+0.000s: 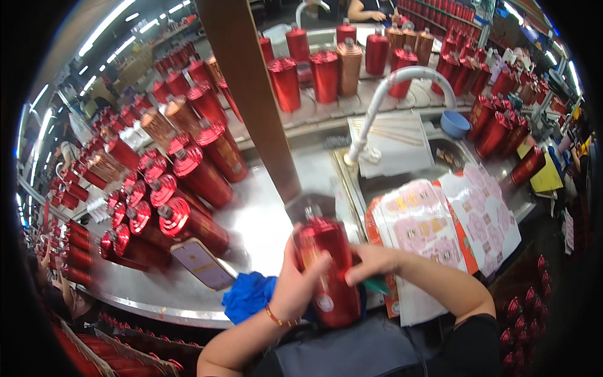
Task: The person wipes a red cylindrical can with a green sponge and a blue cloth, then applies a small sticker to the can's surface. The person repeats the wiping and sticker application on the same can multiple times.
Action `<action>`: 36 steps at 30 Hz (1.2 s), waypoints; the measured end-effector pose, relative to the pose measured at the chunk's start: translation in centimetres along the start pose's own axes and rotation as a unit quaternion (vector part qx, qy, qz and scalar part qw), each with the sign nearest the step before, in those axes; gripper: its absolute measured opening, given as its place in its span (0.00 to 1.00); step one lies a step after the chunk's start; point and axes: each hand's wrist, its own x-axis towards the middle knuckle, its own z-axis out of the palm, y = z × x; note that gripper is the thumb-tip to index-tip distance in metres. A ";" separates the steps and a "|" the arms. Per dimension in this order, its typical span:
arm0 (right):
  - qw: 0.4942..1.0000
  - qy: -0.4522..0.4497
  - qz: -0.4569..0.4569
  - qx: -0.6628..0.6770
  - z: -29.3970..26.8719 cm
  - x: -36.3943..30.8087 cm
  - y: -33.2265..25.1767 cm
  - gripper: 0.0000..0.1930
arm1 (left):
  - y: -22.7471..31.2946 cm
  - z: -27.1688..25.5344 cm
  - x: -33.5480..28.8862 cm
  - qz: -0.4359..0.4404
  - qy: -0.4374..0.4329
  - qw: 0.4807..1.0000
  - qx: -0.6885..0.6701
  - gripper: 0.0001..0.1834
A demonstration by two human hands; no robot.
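A shiny red metallic bottle (335,276) with a stepped shoulder and a narrow cap stands in front of me, slightly blurred, with a small round pale label low on its side. My left hand (296,279) is wrapped round its left side, thumb across the front. On the other side, my right hand (375,261) has its thumb and fingers closed against the bottle. Below that palm a flat green piece (379,284) pokes out; whether the hand holds it cannot be made out. A crumpled blue cloth (248,296) lies beside my left wrist.
Sticker sheets (421,229) lie to the right, partly over the sink. A white curved faucet (370,122) and a brown post (254,94) rise ahead. A phone (202,264) leans against grouped red bottles (195,226) at left. A blue bowl (455,124) sits behind the sink. A conveyor (370,97) carries bottles.
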 end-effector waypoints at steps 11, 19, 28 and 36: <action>0.974 -0.040 -0.223 -0.001 1.8 -7.6 -1.2 0.54 | 13.0 -2.8 -2.7 0.299 -0.189 0.829 0.434 0.64; 0.927 0.155 -0.328 0.093 -3.4 -17.1 0.7 0.53 | 27.5 -7.7 19.1 0.420 0.072 0.578 0.696 0.30; 0.917 0.265 -0.296 0.042 -3.7 -21.1 6.7 0.52 | 24.3 1.4 42.7 0.240 -0.018 0.489 0.838 0.64; 0.825 0.482 -0.288 0.070 -6.9 -22.0 3.6 0.54 | 20.3 3.6 48.2 0.309 -0.098 0.532 0.782 0.55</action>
